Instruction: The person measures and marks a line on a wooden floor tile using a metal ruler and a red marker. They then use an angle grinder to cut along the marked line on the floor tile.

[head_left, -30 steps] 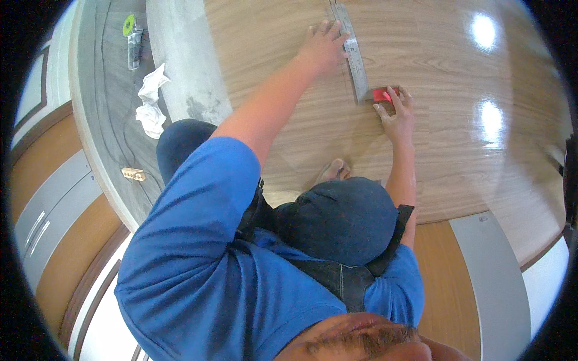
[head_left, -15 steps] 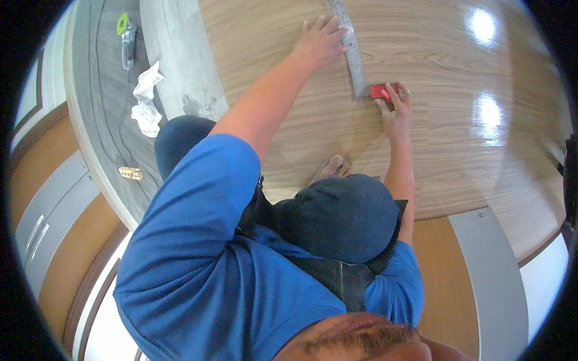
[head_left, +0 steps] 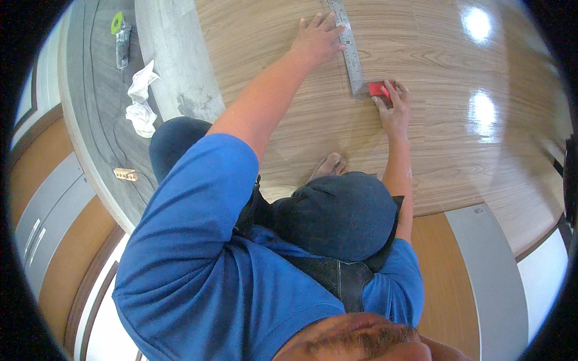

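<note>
A metal ruler (head_left: 348, 51) with scale marks lies on a wood-grain panel (head_left: 289, 120), running away toward the top edge. My left hand (head_left: 316, 42) rests flat with fingers spread, some fingertips pressing on the ruler's left side. At the ruler's near end is a red block (head_left: 377, 89), pinched in my right hand (head_left: 394, 108) between thumb and fingers. Whether the block is joined to the ruler, as the handle of a square would be, I cannot tell. My right fingers hide part of it.
On the grey surface at left lie a white cloth (head_left: 141, 99), a power strip (head_left: 126, 174) with a cable, and a green ring-shaped item (head_left: 117, 23) beside a dark clear-wrapped tool (head_left: 123, 47). My bare foot (head_left: 330, 165) is on the panel. Cabinets (head_left: 51, 204) stand at far left.
The view has shifted slightly, so the surroundings sit a little further left. Both hands keep their hold on the ruler and the red block.
</note>
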`<state>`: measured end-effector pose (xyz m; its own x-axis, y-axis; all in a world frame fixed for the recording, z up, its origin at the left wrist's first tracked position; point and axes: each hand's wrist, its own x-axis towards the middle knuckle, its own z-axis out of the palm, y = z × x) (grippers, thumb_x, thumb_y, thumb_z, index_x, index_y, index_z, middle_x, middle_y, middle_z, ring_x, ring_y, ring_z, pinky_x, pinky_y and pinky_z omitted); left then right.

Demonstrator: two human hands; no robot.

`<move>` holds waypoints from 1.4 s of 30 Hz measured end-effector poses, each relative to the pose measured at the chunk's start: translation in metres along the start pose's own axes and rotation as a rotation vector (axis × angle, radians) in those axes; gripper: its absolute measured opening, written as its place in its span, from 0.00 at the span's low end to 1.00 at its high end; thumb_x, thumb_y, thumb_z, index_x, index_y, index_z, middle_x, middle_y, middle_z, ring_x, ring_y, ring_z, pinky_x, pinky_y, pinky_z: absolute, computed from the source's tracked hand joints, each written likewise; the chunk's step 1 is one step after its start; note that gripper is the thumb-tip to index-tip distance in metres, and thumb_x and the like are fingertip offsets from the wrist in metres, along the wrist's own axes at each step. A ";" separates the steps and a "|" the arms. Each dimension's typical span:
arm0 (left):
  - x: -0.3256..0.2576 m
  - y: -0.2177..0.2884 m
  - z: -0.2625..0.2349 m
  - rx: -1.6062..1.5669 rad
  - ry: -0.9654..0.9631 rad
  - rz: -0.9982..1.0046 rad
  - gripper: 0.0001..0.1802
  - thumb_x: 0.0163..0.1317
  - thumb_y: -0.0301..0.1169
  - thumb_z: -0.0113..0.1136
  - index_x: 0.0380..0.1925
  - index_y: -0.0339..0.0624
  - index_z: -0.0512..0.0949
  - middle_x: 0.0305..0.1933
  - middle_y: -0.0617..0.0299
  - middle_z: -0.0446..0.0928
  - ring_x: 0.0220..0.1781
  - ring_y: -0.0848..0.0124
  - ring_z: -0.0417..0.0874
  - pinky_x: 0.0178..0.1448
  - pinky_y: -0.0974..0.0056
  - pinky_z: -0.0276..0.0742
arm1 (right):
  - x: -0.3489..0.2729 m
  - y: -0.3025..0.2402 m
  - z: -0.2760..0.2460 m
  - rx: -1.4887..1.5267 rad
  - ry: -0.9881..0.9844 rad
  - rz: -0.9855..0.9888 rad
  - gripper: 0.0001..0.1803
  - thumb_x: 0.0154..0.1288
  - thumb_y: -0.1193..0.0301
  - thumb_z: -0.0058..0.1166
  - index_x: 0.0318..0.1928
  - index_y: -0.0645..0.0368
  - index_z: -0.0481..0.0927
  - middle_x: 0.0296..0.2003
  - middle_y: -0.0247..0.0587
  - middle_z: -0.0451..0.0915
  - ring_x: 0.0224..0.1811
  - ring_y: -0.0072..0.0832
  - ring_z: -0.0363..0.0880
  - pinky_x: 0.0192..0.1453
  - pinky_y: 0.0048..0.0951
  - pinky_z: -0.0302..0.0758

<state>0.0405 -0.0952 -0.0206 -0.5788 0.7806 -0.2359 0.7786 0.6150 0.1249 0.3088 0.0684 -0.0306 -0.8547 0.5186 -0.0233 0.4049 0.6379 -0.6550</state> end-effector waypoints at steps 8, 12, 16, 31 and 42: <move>0.002 0.000 -0.001 0.027 -0.015 0.008 0.37 0.75 0.63 0.48 0.79 0.68 0.63 0.88 0.60 0.50 0.87 0.48 0.51 0.83 0.30 0.51 | 0.001 0.003 0.001 0.033 0.028 -0.033 0.37 0.50 0.61 0.81 0.63 0.49 0.85 0.66 0.52 0.75 0.66 0.49 0.77 0.68 0.46 0.78; 0.000 -0.002 0.000 0.040 -0.023 0.011 0.37 0.75 0.64 0.47 0.79 0.68 0.63 0.87 0.60 0.50 0.87 0.48 0.52 0.83 0.30 0.51 | 0.000 -0.006 -0.001 -0.015 0.043 -0.048 0.39 0.47 0.57 0.83 0.62 0.50 0.86 0.66 0.53 0.74 0.66 0.49 0.77 0.67 0.47 0.79; -0.001 -0.002 0.001 0.036 0.000 0.017 0.37 0.74 0.64 0.48 0.79 0.69 0.63 0.87 0.60 0.51 0.87 0.49 0.52 0.83 0.30 0.52 | 0.001 -0.011 0.001 -0.051 0.073 -0.051 0.40 0.45 0.54 0.83 0.61 0.50 0.86 0.66 0.52 0.75 0.66 0.50 0.77 0.67 0.47 0.79; -0.002 -0.004 0.007 -0.011 0.051 0.028 0.36 0.75 0.63 0.48 0.78 0.65 0.66 0.86 0.56 0.53 0.86 0.48 0.53 0.83 0.30 0.51 | 0.000 -0.009 0.003 -0.025 0.075 -0.041 0.39 0.45 0.55 0.83 0.61 0.48 0.87 0.67 0.53 0.75 0.67 0.50 0.76 0.68 0.45 0.78; -0.006 -0.006 0.010 0.021 0.093 0.057 0.36 0.76 0.62 0.48 0.78 0.63 0.65 0.86 0.56 0.55 0.85 0.46 0.55 0.83 0.30 0.53 | 0.000 -0.010 0.001 -0.037 0.063 -0.057 0.37 0.46 0.55 0.82 0.59 0.49 0.88 0.68 0.54 0.75 0.68 0.49 0.76 0.70 0.46 0.77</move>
<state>0.0415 -0.1044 -0.0292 -0.5527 0.8218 -0.1384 0.8151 0.5676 0.1155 0.3042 0.0620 -0.0251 -0.8551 0.5149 0.0615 0.3690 0.6875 -0.6254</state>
